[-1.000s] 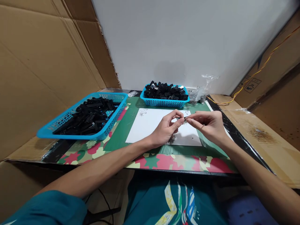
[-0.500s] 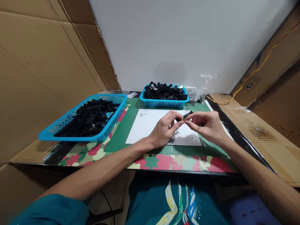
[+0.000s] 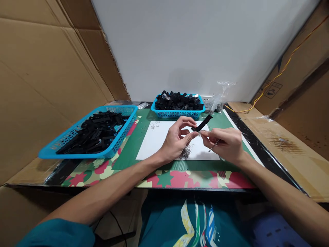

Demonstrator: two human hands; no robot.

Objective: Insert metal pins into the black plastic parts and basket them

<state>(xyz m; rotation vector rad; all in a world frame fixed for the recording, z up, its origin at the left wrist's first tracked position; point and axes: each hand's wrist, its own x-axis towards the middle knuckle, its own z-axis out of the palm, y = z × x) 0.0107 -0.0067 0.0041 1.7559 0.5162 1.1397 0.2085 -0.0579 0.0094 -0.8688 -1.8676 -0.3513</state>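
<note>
My left hand (image 3: 179, 139) pinches the lower end of a black strip-like part (image 3: 204, 123) between thumb and fingers; the part slants up to the right. My right hand (image 3: 226, 142) is closed, its thumb and forefinger meeting at the part's lower end. A thin metal tool (image 3: 214, 145) is held in the right hand, sticking out below the fingers. Whether the right fingertips also hold something small cannot be made out. Beneath the hands, a pile of tiny metal pieces (image 3: 185, 153) rests on a white sheet (image 3: 149, 144).
At the left stands a large blue basket (image 3: 113, 148) of long black parts. A smaller blue basket (image 3: 177, 114) with short black parts is at the back. Beside it lie clear plastic bags (image 3: 214, 104). Cardboard walls flank the table, and a yellow cord (image 3: 272, 84) hangs at the right.
The black part has turned and now stands out longer above my fingers. My right hand has lowered slightly and closed more, and the metal tool shows clearly. The camera view has shifted a little.
</note>
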